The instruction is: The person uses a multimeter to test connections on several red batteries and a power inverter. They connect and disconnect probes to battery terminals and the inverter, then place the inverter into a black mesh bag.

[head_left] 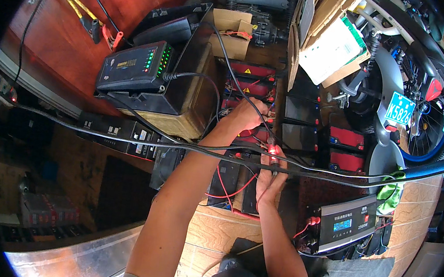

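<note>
My left hand reaches over a row of red-topped batteries, fingers closed at the terminals and thin wires. What it pinches is hidden. Just nearer, my right hand grips a slim pen-like tool with a glowing red light, its narrow end pointing away from me toward the battery terminals. Red wires loop beside the hands over dark batteries at the near end of the row. Black cables cross in front of my left forearm.
At the left, a charger with green lights rests on a black case. Grey-topped batteries and more red ones stand at the right. A power unit with a screen, a cardboard box and a two-wheeler are farther right.
</note>
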The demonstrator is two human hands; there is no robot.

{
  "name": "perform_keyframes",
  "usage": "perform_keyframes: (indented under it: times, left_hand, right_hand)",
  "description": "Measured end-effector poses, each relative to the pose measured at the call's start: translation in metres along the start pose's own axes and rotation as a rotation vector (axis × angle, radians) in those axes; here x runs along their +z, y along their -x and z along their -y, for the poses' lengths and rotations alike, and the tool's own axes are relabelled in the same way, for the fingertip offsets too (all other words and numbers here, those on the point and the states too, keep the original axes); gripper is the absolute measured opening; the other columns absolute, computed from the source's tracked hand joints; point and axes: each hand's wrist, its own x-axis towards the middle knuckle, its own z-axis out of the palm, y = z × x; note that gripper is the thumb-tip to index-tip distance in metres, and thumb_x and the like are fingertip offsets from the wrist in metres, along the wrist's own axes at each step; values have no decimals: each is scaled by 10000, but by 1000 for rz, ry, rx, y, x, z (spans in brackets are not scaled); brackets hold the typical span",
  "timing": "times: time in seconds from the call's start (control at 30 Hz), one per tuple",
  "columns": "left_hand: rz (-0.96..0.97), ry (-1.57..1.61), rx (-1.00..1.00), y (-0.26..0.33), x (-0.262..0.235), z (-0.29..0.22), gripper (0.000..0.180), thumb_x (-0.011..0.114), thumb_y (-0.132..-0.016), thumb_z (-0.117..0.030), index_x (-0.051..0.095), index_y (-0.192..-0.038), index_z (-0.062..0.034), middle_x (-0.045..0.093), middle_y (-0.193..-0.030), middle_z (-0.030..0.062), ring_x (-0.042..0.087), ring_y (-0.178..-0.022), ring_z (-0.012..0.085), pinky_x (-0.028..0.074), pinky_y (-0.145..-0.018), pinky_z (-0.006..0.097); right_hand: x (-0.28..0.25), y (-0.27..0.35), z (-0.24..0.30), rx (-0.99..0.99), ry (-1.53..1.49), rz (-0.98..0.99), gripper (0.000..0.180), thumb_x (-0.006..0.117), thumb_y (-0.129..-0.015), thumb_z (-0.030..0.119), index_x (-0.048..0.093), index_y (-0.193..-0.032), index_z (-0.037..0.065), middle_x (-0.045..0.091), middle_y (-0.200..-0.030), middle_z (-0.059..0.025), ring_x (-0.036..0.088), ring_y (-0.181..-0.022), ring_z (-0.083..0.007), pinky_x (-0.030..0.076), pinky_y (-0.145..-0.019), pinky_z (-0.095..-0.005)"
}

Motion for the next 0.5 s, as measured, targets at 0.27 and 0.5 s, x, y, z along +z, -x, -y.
perform_keyframes:
  times: [0.27, 0.5]
  left_hand:
    - [14, -21, -36, 0, -1, -2, 205, 780, -848, -223, 787, -988, -73, 759, -969, 190, 725, -916, 408, 576, -797, 486]
    - [6, -42, -19, -4, 7, 5, 183, 774, -845, -194, 791, -972, -63, 765, -951, 186, 735, -917, 399, 590, -816, 466]
  right_hand:
    - [-2, -3, 2, 114, 38, 7, 423, 679, -996, -17, 570, -1404, 10, 615, -1267, -66, 586, -1101, -129, 500, -998, -278]
    - [5, 5, 14, -38, 109, -30, 458, 709, -1015, 252, 596, -1391, 16, 651, -1200, -69, 592, -1111, -174, 482, -1009, -344]
